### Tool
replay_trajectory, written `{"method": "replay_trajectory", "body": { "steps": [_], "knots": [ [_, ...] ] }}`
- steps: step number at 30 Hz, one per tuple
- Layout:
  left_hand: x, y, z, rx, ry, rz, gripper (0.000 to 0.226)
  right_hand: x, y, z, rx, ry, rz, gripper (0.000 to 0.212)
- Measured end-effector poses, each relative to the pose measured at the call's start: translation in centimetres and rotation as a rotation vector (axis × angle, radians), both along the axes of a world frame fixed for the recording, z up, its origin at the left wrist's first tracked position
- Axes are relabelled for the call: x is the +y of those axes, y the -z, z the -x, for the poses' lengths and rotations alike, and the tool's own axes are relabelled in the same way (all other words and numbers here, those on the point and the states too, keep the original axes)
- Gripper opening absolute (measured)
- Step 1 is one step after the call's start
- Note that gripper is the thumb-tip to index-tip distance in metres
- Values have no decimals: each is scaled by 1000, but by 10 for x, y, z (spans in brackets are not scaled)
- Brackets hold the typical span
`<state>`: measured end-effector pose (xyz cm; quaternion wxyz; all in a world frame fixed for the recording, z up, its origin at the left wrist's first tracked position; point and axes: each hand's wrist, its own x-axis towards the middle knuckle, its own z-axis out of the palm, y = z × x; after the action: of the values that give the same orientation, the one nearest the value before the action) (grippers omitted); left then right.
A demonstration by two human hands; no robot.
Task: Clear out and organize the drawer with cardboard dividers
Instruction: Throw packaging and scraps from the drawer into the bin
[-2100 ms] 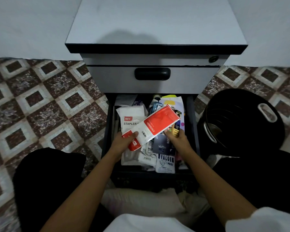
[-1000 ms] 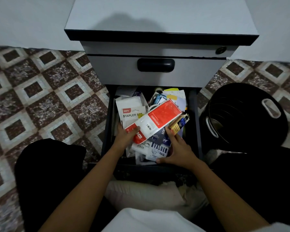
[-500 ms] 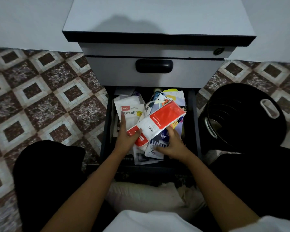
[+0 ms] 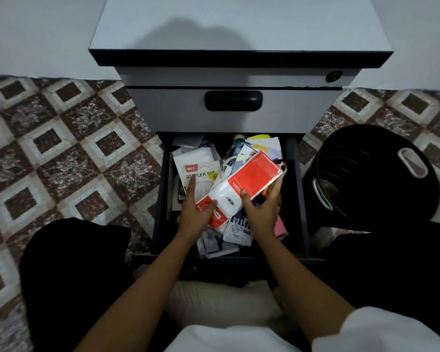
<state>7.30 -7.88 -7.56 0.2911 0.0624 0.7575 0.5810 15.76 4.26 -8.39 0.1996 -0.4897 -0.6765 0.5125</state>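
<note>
The bottom drawer point(image 4: 297, 189) of a grey cabinet is pulled open and crammed with loose stationery packets. A red and white stationery packet point(image 4: 247, 182) lies slanted on top of the pile. My left hand point(image 4: 197, 214) grips its lower left end, thumb on top, index finger reaching up onto a white stapler set packet point(image 4: 200, 170). My right hand point(image 4: 262, 207) grips the packet's lower right edge, thumb on its face, fingers curled beneath. A blue and white value pack point(image 4: 240, 231) shows between my wrists.
A black round bin point(image 4: 371, 174) with white handles stands on the floor right of the drawer. The shut upper drawer point(image 4: 234, 110) with a black handle overhangs the back of the open one. Patterned tile floor point(image 4: 61, 158) lies left. My dark-clad knees flank the drawer.
My right hand has come up from the lower packets onto the red packet's right edge. The left hand keeps its hold, its index finger stretched further onto the stapler set.
</note>
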Motion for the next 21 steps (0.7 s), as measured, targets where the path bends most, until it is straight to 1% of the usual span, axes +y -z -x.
{"method": "replay_trajectory", "body": {
  "steps": [1,5,9,11,15,17,19,21],
  "knots": [
    [0,0,-1,4,-1,4,80,-1,0,0,-2,10,1,106],
    [-1,3,-1,3,-22,10,81,-1,0,-3,90,20,28,110],
    [0,5,-1,14,-34,17,82,4,2,-8,64,-89,-57,100],
    [-1,7,0,40,-45,47,83,7,-1,-11,38,-127,-51,98],
    [-2,11,1,81,-60,94,83,8,-3,-15,-44,-176,-65,97],
    [-2,10,1,82,-58,92,83,8,-1,-16,-123,-200,-91,95],
    [-2,9,0,81,-49,79,82,6,1,-19,-245,-231,-182,91],
    [-2,9,0,89,-42,81,83,5,4,-22,-318,-236,-258,88]
  ]
}}
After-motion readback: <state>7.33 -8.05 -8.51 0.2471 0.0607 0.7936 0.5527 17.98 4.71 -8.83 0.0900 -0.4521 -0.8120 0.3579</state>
